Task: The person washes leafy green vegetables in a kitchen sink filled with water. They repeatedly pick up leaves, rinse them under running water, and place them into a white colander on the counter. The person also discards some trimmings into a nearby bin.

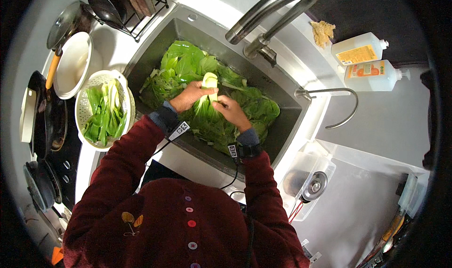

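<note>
Over the sink (181, 143), a bok choy (210, 81) is between my two hands, its pale stem end pointing up and its leaves hanging below. My left hand (189, 97) grips it from the left, thumb across the stalks. On the right side, my right hand (232, 112) has its thumb and fingers closed on a stalk lower down. Beneath both hands, many loose green leaves (186, 63) lie in the sink in what looks like water. A white colander (84, 122) on the left holds several bok choy stalks and leaves (107, 109).
A large metal faucet (263, 13) arches over the sink's far side, with a thin curved tap (351, 98) to its right. Two bottles (372, 77) lie at the far right. Left of the sink are a white bowl (73, 65) and pans (40, 185). Cables hang from both wrists.
</note>
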